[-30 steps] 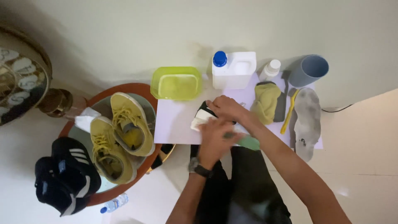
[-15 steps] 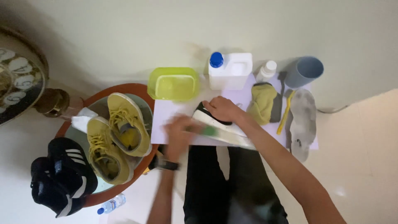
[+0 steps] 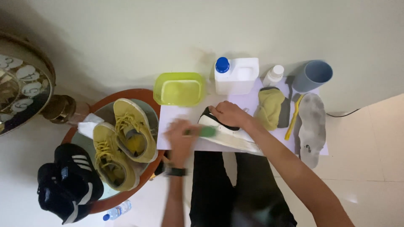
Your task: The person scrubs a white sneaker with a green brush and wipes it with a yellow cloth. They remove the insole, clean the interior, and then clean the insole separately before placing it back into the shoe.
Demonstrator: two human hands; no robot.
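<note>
The right hand (image 3: 227, 114) presses down on a black and white shoe (image 3: 229, 132), fingers wrapped over its heel, holding it on the white sheet (image 3: 176, 115) just past the person's knees. The left hand (image 3: 181, 136) is blurry but looks closed around a green brush (image 3: 207, 131) at the shoe's side. The scrubbing seems to be in the middle – the white edge looks partly clean. Two yellow shoes (image 3: 122, 141) and a black pair (image 3: 67, 183) wait on the round tray (image 3: 126, 94), seemingly not washed yet.
</note>
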